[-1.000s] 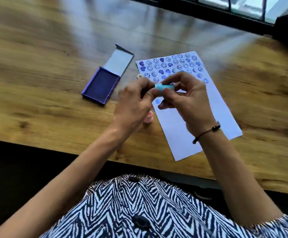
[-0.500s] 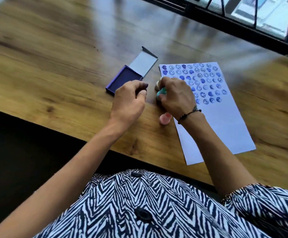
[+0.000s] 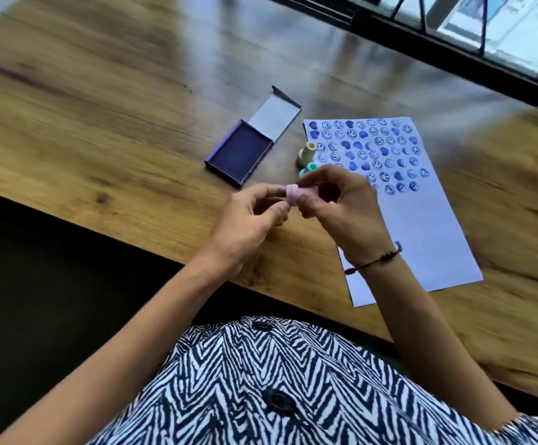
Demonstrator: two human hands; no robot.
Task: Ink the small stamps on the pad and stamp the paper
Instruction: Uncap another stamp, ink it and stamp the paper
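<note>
A small pink stamp [image 3: 293,194] is held above the table between my left hand [image 3: 255,216] and my right hand [image 3: 341,207], fingertips of both pinching it. A teal stamp [image 3: 307,169] stands on the table just beyond my right hand, with a cream stamp [image 3: 306,153] behind it at the paper's left edge. The white paper [image 3: 428,226] lies to the right, its upper half filled with several rows of blue smiley and heart prints. The purple ink pad [image 3: 238,153] sits open to the left of the stamps, lid [image 3: 275,115] tipped back.
The wooden table [image 3: 101,101] runs to a near edge just below my hands. A dark window frame with bars [image 3: 453,30] lines the far right. My striped shirt [image 3: 277,387] fills the bottom of the view.
My right hand set the teal stamp down beside the cream one and picked up the pink stamp that stood on the table. Both hands now hold the pink stamp.
</note>
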